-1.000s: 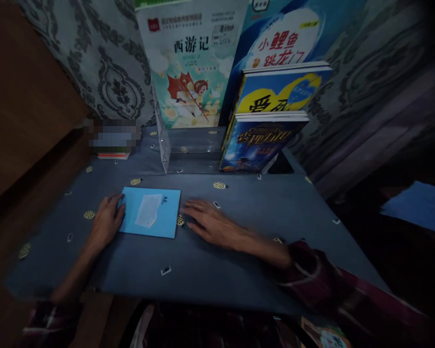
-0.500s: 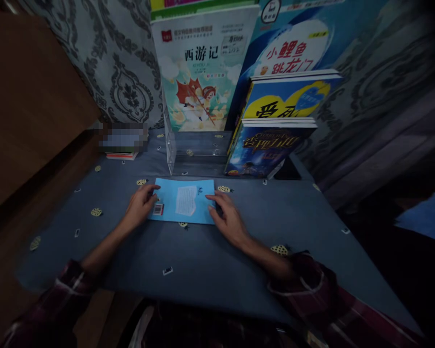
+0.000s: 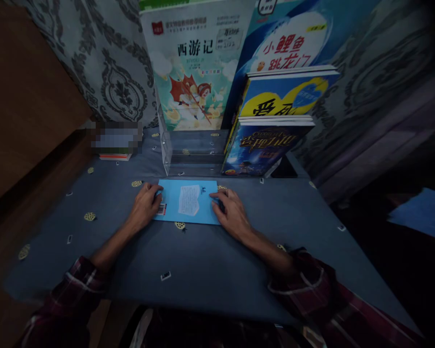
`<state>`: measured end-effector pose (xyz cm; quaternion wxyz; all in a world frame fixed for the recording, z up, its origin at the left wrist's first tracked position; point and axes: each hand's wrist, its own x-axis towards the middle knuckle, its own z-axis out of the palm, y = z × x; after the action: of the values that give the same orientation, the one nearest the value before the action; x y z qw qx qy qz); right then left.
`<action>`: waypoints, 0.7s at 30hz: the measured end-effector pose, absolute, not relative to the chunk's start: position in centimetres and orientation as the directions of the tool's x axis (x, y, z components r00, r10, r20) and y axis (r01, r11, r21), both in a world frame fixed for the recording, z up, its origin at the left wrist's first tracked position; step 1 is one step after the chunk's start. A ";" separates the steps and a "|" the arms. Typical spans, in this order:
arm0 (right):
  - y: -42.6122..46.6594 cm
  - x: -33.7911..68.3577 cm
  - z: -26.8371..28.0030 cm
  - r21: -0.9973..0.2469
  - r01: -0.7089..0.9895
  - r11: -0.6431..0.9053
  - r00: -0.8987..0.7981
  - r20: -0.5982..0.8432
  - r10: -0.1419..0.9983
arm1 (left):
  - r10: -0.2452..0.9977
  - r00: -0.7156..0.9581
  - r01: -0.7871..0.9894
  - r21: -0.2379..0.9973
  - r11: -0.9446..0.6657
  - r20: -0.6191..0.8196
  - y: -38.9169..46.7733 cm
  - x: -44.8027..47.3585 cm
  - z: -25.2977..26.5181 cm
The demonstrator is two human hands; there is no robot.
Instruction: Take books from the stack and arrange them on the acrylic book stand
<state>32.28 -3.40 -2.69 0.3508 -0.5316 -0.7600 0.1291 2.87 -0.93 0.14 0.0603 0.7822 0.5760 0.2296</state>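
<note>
A light blue book (image 3: pixel 170 198) lies flat on the cloth-covered table, back cover up, showing a white text panel and a barcode. My left hand (image 3: pixel 147 205) grips its left end, fingers curled over the edge and partly covering the barcode. At the opposite end, my right hand (image 3: pixel 232 212) holds the right edge between thumb and fingers. The fingertips under or behind the book's edges are hidden.
Beyond the book stands a clear stepped book stand (image 3: pixel 166 157). It bears a white-green book (image 3: pixel 195 63), a blue-yellow book (image 3: pixel 290 94) and a dark blue book (image 3: pixel 266 147). A small book pile (image 3: pixel 114 156) sits back left, partly blurred. Patterned curtains (image 3: pixel 125 89) hang behind.
The blue book has slid slightly to the right across the tablecloth, with both hands moving along at its ends. The view has shifted a little to the right.
</note>
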 end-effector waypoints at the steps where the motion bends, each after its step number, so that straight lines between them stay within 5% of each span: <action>1: -3.3 32.4 -2.7 -0.562 0.728 0.392 -0.186 0.389 0.902 | 0.930 0.237 0.890 0.321 -0.323 0.280 -1.1 3.1 0.3; 7: -3.0 31.9 -1.5 -0.366 0.825 0.431 -0.261 0.429 0.865 | 0.880 0.393 0.916 -0.032 -0.399 0.265 -2.0 6.3 1.6; 12: -1.5 27.7 -0.2 -0.362 0.669 0.649 -0.527 0.384 0.758 | 0.852 0.472 0.872 0.025 -0.490 0.227 -1.3 8.0 0.8; 21: 0.8 22.1 -0.2 -0.388 0.663 0.640 -0.629 0.174 0.757 | 0.904 0.333 0.931 0.056 -0.360 0.268 -0.3 4.2 -0.7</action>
<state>22.09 0.77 -0.21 0.1626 -0.3986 -0.8909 0.1449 4.18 -0.28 -0.69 -0.0539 0.8147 0.5632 0.1272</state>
